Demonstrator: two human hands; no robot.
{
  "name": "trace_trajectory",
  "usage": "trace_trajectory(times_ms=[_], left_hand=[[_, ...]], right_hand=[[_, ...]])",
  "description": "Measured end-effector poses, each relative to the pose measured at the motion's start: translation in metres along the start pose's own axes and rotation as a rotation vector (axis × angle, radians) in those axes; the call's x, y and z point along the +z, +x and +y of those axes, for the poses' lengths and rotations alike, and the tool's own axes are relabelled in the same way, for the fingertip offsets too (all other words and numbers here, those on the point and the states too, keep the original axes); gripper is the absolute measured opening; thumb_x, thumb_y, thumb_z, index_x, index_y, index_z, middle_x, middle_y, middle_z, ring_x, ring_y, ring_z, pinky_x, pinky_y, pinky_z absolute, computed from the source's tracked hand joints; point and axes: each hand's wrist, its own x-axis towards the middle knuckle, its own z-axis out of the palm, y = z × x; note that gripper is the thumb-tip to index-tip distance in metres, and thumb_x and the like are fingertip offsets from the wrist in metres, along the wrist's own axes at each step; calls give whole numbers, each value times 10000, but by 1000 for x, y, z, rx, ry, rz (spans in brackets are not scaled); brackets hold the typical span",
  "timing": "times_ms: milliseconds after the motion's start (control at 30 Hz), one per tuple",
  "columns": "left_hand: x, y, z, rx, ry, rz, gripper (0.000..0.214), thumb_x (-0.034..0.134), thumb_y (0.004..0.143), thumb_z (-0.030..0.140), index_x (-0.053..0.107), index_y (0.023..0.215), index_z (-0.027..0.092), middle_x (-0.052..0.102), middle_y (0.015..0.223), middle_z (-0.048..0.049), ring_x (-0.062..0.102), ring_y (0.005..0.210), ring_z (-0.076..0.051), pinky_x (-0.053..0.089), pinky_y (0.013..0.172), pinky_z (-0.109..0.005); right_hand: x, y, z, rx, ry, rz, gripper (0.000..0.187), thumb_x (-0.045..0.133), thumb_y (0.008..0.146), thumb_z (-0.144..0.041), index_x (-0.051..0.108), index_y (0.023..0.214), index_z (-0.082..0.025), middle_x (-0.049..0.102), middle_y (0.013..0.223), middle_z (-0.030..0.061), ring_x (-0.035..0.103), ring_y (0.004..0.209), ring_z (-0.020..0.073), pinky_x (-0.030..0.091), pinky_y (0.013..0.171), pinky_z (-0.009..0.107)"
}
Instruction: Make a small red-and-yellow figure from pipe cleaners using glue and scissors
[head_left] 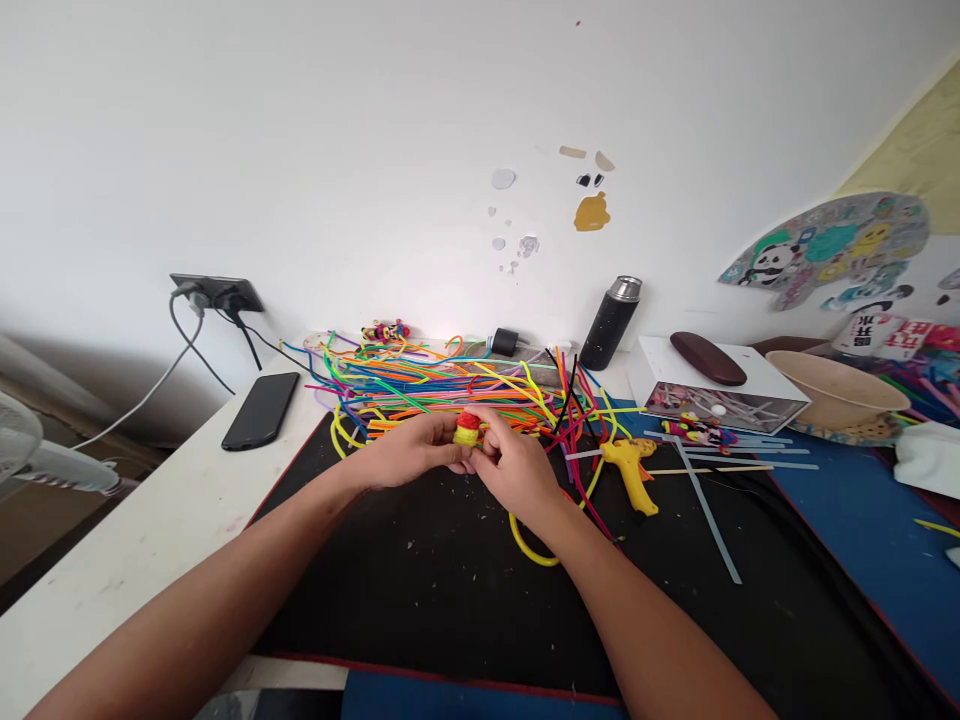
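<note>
Between the fingertips of both my hands is a small red and yellow coiled pipe-cleaner piece (466, 430), its red part on top. My left hand (409, 448) pinches it from the left, thumb and fingers closed. From the right, my right hand (517, 465) grips it too, with the fingers curled. The piece's lower end is partly covered by my thumbs. Right behind my hands lies a wide pile of colourful pipe cleaners (450, 385). A yellow glue gun (634, 475) rests to the right of my right hand.
A black mat (420, 590) covers the desk below my hands. On the left lies a phone (261, 411). Toward the back stands a black thermos (611, 325). Further right are a white box (712, 375), a bowl (836, 395), pipe-cleaner figures (697, 432) and translucent glue sticks (709, 515).
</note>
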Motion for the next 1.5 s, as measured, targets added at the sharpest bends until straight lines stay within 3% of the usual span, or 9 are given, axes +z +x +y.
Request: trace_trajectory(times_ms=[400, 1167, 1500], left_hand=[[4, 0, -5, -20, 43, 68, 323, 707, 941, 459, 640, 1062, 167, 732, 1076, -98, 701, 993, -233, 571, 901, -381], [5, 1, -4, -31, 50, 40, 262, 673, 953, 381, 685, 1100, 165, 761, 1073, -92, 715, 955, -216, 579, 885, -352], [5, 0, -7, -9, 68, 74, 329, 703, 931, 469, 659, 1057, 168, 736, 1031, -88, 708, 963, -235, 590, 886, -383]], right_hand=[[0, 0, 0, 6, 10, -11, 498, 622, 934, -205, 601, 1431, -229, 553, 649, -67, 507, 564, 140, 316, 602, 245], [1, 0, 2, 21, 0, -37, 537, 637, 928, -215, 576, 1460, -257, 610, 681, -58, 553, 591, 152, 346, 614, 239], [0, 0, 0, 21, 7, -40, 524, 613, 940, -224, 576, 1462, -243, 604, 665, -59, 547, 581, 152, 348, 612, 240]])
